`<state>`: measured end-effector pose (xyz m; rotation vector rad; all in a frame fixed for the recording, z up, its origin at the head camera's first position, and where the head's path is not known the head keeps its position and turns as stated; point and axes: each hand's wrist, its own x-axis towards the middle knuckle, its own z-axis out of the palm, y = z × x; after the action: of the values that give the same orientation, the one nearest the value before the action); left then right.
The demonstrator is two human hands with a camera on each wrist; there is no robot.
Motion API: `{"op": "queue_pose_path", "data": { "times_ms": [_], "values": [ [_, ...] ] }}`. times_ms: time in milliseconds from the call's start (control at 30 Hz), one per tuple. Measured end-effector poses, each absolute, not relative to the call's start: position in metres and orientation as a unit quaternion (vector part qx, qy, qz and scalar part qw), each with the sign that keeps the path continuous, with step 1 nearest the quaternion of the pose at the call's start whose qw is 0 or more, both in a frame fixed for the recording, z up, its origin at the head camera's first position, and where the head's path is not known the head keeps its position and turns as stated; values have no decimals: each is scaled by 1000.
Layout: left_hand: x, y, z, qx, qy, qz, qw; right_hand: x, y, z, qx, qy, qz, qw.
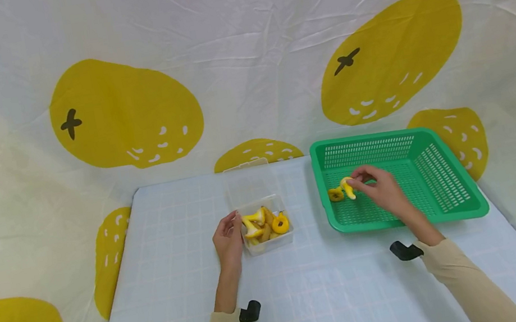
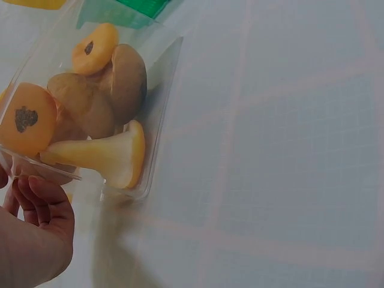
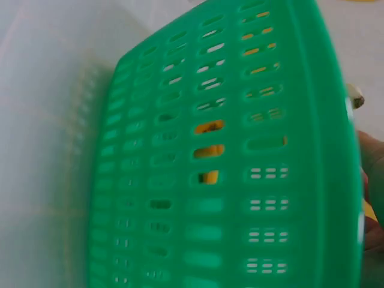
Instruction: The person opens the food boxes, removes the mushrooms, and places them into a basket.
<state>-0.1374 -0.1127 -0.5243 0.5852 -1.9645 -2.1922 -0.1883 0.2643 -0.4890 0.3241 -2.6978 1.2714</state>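
1. Table (image 1: pixel 312 300): covered in pale blue cloth with a faint grid pattern.
2. Backdrop cloth (image 1: pixel 263 69): white, creased, printed with large yellow fruit shapes; hangs behind and beside the table.

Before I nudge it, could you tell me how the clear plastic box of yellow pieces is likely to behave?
The clear box looks thin-walled, so it probably flexes under a squeeze. It seems light and would likely slide on the smooth table; the left hand rests against its side. The loose pieces inside may shift if it tilts.
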Motion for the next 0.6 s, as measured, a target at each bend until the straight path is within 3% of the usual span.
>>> {"op": "queue_pose_path", "data": {
  "times_ms": [233, 600],
  "values": [
    [-147, -114, -553, 209, -650, -727, 78, -188, 274, -503, 128, -924, 359, 35],
    [-145, -112, -555, 208, -662, -714, 98, -193, 264, -507, 151, -930, 327, -75]
  ]
}}
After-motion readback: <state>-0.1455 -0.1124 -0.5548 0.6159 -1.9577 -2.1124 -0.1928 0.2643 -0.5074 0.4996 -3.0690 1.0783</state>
